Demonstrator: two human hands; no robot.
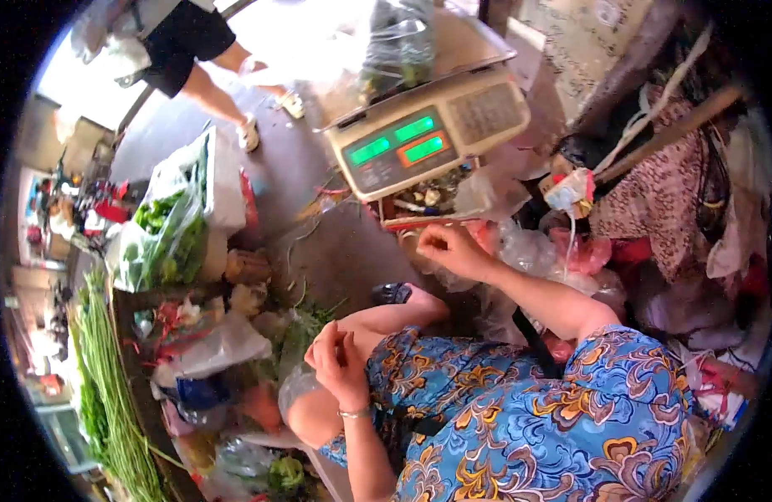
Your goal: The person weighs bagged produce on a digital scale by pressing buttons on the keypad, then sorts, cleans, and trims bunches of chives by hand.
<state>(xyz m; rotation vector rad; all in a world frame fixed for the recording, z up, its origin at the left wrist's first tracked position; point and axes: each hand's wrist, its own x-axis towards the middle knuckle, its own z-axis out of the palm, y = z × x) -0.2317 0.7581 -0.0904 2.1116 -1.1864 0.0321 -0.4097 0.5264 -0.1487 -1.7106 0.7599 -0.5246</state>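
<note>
My left hand, with a bracelet at the wrist, is raised over my knee. Its fingers are curled together, and whatever they may hold is too small or hidden to make out. Farther right, my right hand hovers just below the front of a digital scale. The thumb and fingers there are pinched closed, and I cannot make out anything in them. On the scale's pan lies a clear plastic bag of green vegetables. Crumpled plastic bags lie beside my right forearm.
A bag of leafy greens rests by a white foam box on the left. Long green stalks lie lower left, near a bin of plastic bags. A person in dark shorts stands beyond the scale.
</note>
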